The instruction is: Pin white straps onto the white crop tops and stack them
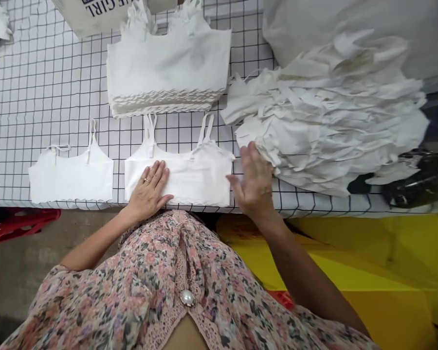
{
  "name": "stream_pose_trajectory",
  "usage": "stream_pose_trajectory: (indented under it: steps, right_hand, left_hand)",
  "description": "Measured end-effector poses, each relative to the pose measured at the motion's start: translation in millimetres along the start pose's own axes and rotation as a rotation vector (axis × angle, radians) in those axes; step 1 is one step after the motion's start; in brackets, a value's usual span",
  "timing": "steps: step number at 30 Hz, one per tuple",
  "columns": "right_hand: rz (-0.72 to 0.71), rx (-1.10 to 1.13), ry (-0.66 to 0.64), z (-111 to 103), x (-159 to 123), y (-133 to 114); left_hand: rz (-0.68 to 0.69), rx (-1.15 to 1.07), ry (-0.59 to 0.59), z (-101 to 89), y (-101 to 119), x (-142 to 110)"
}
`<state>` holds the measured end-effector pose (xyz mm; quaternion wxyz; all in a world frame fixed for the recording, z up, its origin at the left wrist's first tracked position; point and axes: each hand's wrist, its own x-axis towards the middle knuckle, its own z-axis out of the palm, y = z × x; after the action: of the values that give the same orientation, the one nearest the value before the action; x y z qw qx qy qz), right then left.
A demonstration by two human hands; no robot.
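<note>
Left hand: one, laid palm down, fingers extended and lying close together, thumb apart; I have it flat on the top, gripping nothing. Ring on one finger.

Right hand: one, slightly blurred, fingers up and close together, thumb held away from them, nothing grasped. Its thumb overlaps the right edge of the top in my view; I cannot tell whether it touches. Its fingertips come up at the near left edge of the heap; contact there I cannot tell either.

Top: one, white, spread at the table's near edge between both hands, its straps pointing away from me.

Second top: one, white, smaller in view, lying flat just left of the first, a gap between them.

Stack: white tops, layered evenly, directly beyond the first.

Heap: white garments, loosely overlapped, right of the stack.

Checked cloth: white with dark lines, under all of these.

Carton: pale, printed "GIRL", at the far edge.

Dress: floral, with pearl-like button.

Yellow boxes: below the table, right.

Red plastic item: below, left; I see only part.
</note>
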<state>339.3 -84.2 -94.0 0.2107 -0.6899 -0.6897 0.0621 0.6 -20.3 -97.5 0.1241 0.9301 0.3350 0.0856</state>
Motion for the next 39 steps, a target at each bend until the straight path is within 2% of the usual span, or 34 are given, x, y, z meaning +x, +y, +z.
stream_pose_trajectory:
  steps: [3, 8, 13, 16, 22, 26, 29, 32, 36, 39]
  right_hand:
    - [-0.029, 0.090, 0.127, -12, 34, 4]
    - [-0.111, 0.049, 0.106, -18, 68, -2]
    - [-0.140, -0.057, -0.064, -6, 81, -9]
    - [-0.115, 0.015, -0.201, -10, 99, -6]
    - [0.009, 0.244, -0.443, -46, 173, 5]
    - [-0.063, 0.229, -0.570, -44, 225, 13]
    - [-0.212, 0.215, -0.544, -27, 245, 19]
    - [-0.327, 0.190, -0.482, -7, 251, 26]
    - [-0.294, 0.151, -0.404, 7, 241, 29]
    - [-0.230, 0.107, -0.250, 6, 215, 20]
  left_hand:
    - [0.008, 0.006, 0.024, 2.6, -2, 1]
    - [0.017, 0.066, 0.069, 8.1, -2, 2]
    - [0.010, 0.108, 0.093, 9.6, -1, 2]
    - [0.008, 0.117, 0.098, 8.8, 1, 2]
    - [-0.013, 0.090, 0.083, 7.6, 3, 1]
    - [-0.023, 0.061, 0.081, 6.4, 5, 0]
    - [-0.016, 0.071, 0.081, 4.7, 6, -1]
    - [-0.013, 0.082, 0.086, 2.6, 6, -1]
    - [-0.013, 0.094, 0.080, -0.3, 6, -1]
    - [-0.008, 0.093, 0.078, -0.5, 6, -1]
